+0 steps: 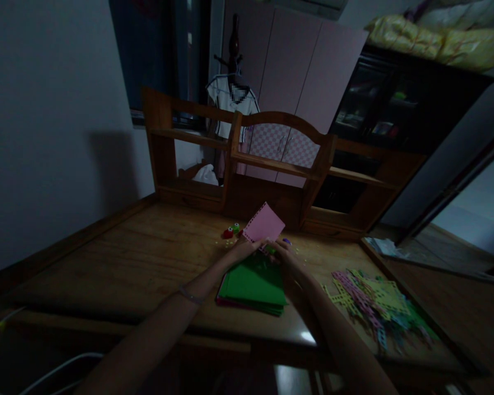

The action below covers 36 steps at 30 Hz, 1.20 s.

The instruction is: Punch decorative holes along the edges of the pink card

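Note:
A pink sheet [265,224] with rows of punched holes along its edges stands tilted above the desk. My left hand [249,248] is closed on its lower left edge. At the sheet's lower corner, my right hand [284,253] is closed around a small green hole punch [270,249], largely hidden by the fingers. Under both hands lies a stack of green sheets [253,282], with some reddish ones at the bottom. Just beyond my left hand sit a red object [228,233] and a green object [236,227], each with a white eye-like spot.
Punched scraps [366,296] in pink, yellow, green and blue are heaped on the right of the wooden desk [148,252]. Tiny pale cutouts lie scattered around the hands. A small purple-blue object [287,241] rests behind my right hand. A wooden shelf unit [271,159] borders the back.

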Each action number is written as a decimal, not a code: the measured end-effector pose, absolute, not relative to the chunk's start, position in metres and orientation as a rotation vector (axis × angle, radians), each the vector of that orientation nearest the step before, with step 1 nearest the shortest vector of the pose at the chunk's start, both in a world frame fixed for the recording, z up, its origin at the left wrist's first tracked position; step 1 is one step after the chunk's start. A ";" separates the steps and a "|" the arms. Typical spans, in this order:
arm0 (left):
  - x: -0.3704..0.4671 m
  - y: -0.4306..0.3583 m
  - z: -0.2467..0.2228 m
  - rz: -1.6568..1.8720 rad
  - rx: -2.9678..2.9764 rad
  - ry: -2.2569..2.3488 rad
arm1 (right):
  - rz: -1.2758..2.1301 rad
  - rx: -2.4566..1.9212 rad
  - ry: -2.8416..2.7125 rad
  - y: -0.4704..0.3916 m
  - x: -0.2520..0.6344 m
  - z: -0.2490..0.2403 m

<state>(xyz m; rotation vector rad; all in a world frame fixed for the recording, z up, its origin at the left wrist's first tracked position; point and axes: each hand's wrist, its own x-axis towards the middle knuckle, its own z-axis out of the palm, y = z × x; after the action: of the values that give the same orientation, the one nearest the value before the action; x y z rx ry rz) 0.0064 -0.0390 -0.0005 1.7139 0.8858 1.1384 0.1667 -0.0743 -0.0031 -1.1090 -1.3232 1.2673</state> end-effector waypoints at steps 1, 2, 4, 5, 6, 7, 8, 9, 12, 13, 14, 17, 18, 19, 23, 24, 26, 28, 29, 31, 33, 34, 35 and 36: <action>0.006 -0.039 -0.001 1.132 1.707 0.886 | 1.262 -1.098 -1.324 -0.074 0.168 -0.003; 0.007 -0.039 -0.001 1.125 1.695 0.886 | 1.254 -1.091 -1.322 -0.075 0.168 -0.003; 0.006 -0.039 -0.003 1.115 1.658 0.884 | 1.245 -1.081 -1.312 -0.076 0.170 -0.001; 0.006 -0.039 -0.003 1.114 1.636 0.884 | 1.246 -1.078 -1.306 -0.076 0.170 0.000; 0.006 -0.039 -0.004 1.115 1.615 0.887 | 1.250 -1.076 -1.301 -0.077 0.170 0.001; 0.006 -0.040 -0.004 1.117 1.597 0.889 | 1.254 -1.073 -1.296 -0.077 0.171 0.001; 0.006 -0.041 -0.003 1.117 1.582 0.891 | 1.255 -1.075 -1.294 -0.077 0.171 0.001; 0.006 -0.041 -0.003 1.115 1.571 0.890 | 1.248 -1.079 -1.294 -0.076 0.171 0.001; 0.006 -0.041 -0.002 1.114 1.552 0.869 | 1.220 -1.095 -1.295 -0.076 0.171 0.000; 0.007 -0.041 -0.002 1.113 1.551 0.870 | 1.215 -1.093 -1.291 -0.076 0.171 0.000; 0.007 -0.040 -0.003 1.112 1.552 0.874 | 1.217 -1.087 -1.289 -0.076 0.171 0.000; 0.007 -0.037 -0.005 1.127 1.560 0.866 | 1.243 -1.081 -1.286 -0.077 0.172 0.001; 0.007 -0.037 -0.006 1.136 1.563 0.851 | 1.246 -1.084 -1.287 -0.077 0.171 0.001; 0.008 -0.036 -0.006 1.145 1.565 0.839 | 1.246 -1.088 -1.290 -0.077 0.171 0.002; 0.007 -0.035 -0.007 1.183 1.556 0.842 | 1.242 -1.066 -1.276 -0.081 0.166 0.006; 0.007 -0.034 -0.007 1.197 1.546 0.843 | 1.243 -1.058 -1.261 -0.082 0.165 0.007; 0.006 -0.032 -0.007 1.228 1.530 0.852 | 1.245 -1.039 -1.226 -0.084 0.163 0.009; 0.005 -0.030 -0.008 1.272 1.524 0.886 | 1.249 -1.028 -1.211 -0.086 0.163 0.011; 0.005 -0.029 -0.008 1.299 1.520 0.902 | 1.246 -1.028 -1.216 -0.086 0.164 0.011; 0.004 -0.027 -0.009 1.333 1.501 0.924 | 1.224 -1.035 -1.238 -0.086 0.166 0.011; 0.003 -0.027 -0.010 1.337 1.471 0.940 | 1.206 -1.043 -1.257 -0.085 0.169 0.009; 0.003 -0.027 -0.010 1.337 1.459 0.944 | 1.203 -1.042 -1.261 -0.084 0.169 0.008; 0.003 -0.027 -0.010 1.334 1.453 0.944 | 1.206 -1.041 -1.261 -0.083 0.170 0.006; 0.003 -0.028 -0.010 1.330 1.453 0.941 | 1.209 -1.040 -1.256 -0.082 0.171 0.005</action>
<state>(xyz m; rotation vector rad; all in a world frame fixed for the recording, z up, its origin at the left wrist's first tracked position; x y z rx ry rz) 0.0031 -0.0279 -0.0096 1.4530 0.9412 1.3301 0.1709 -0.0819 0.0053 -1.0396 -1.2561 1.2092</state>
